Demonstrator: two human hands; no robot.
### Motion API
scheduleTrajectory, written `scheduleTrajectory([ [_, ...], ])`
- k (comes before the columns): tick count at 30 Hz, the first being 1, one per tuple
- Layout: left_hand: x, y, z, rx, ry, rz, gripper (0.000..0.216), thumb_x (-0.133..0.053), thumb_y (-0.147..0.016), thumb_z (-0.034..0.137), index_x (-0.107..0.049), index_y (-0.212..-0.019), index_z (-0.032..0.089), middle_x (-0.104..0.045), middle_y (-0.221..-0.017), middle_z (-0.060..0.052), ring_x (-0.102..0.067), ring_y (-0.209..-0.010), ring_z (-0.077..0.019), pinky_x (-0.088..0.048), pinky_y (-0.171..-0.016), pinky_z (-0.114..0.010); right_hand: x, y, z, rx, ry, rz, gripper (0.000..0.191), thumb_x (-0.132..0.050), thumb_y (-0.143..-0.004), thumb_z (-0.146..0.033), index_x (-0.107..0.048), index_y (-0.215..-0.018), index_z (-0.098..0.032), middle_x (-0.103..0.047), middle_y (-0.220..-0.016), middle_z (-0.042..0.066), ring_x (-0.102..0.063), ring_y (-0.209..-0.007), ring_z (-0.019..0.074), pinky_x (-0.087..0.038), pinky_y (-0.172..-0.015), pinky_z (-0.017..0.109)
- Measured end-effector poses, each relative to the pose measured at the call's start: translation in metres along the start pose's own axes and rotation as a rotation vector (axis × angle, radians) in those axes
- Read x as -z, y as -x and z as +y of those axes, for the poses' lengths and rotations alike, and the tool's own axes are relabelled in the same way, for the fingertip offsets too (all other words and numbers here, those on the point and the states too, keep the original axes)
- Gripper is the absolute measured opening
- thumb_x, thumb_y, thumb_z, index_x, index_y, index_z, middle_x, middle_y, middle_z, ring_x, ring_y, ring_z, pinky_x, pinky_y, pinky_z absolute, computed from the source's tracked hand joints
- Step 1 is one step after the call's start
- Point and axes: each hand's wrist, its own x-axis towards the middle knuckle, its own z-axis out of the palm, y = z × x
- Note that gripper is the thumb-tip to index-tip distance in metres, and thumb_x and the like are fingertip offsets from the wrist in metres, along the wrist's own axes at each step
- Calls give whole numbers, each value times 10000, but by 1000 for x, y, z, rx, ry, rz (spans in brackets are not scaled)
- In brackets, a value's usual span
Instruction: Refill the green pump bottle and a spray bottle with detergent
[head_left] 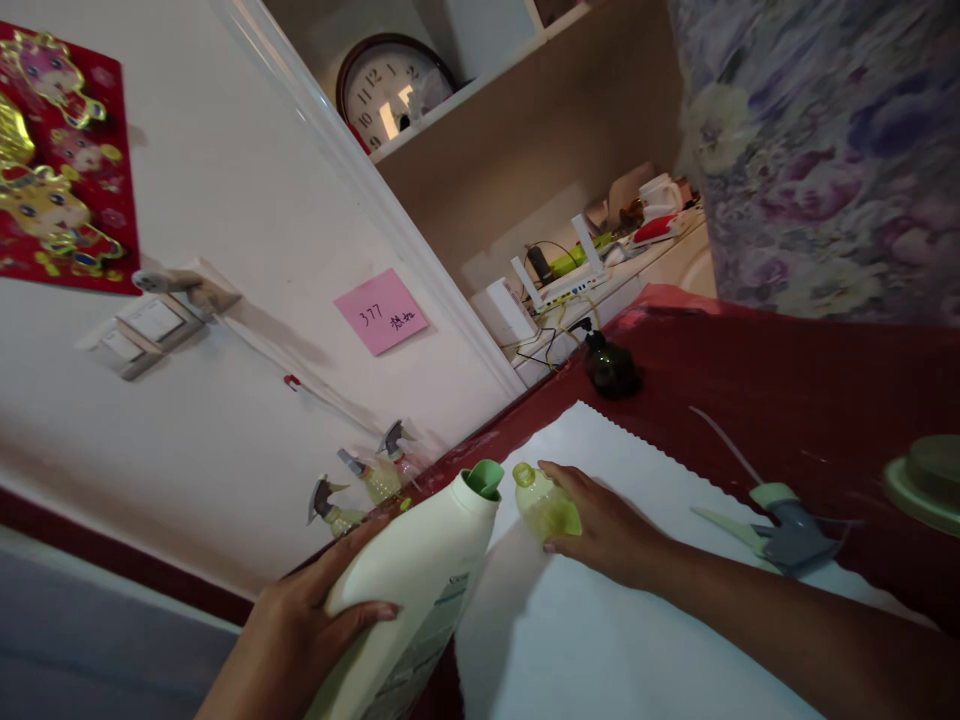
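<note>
My left hand (322,600) is wrapped round a large pale detergent bottle (427,580), tilted with its green spout (484,478) uncapped and pointing up to the right. Just right of that spout, my right hand (600,520) grips a small translucent yellow-green spray bottle (546,505) whose neck has no top on it. The two bottles are close but look apart. No liquid shows between them. A grey and pale green trigger sprayer head (795,530) with a thin tube lies to the right of my right forearm.
White paper (615,640) covers part of the red table (735,370). A dark pump bottle (611,368) stands at the back. Several spray bottles (382,480) line the wall side. A green round lid-like object (930,480) sits at right; a white router (562,290) is behind.
</note>
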Motion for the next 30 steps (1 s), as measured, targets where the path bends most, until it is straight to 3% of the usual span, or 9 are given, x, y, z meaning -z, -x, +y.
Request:
scheduleTrajectory([
  [7,2,-7,6,39,0,-82,609,-763,-759,542,-682,-1337,368,-803,-1177,11,-815,-886,-261,-610,-913,-337,0,0,-1,4,12,-3,904,-774,-725,-261,-375,-1536,-274,-539,-1523,114,-529,-1338,336,-429,-1105,503],
  [11,5,-12,11,23,-18,-114,597,-763,-766,518,-669,-1343,401,-798,-1185,39,-807,-948,-250,-618,-867,-289,1,0,0,10,23,-6,903,-770,-724,-273,-374,-1535,-272,-545,-1513,115,-540,-1317,342,-447,-1082,505],
  [19,8,-19,18,-14,-118,-112,570,-750,-784,525,-673,-1336,404,-828,-1090,44,-814,-902,-251,-625,-748,-252,3,0,-2,28,40,-9,868,-755,-725,-274,-402,-1518,-287,-567,-1488,114,-552,-1301,360,-451,-1076,525],
  [30,12,-23,19,-54,-206,-137,579,-712,-836,556,-622,-1391,416,-819,-1138,18,-813,-902,-262,-633,-745,-291,4,1,-4,27,58,-9,874,-780,-726,-261,-411,-1518,-254,-557,-1505,131,-542,-1323,362,-441,-1097,517],
])
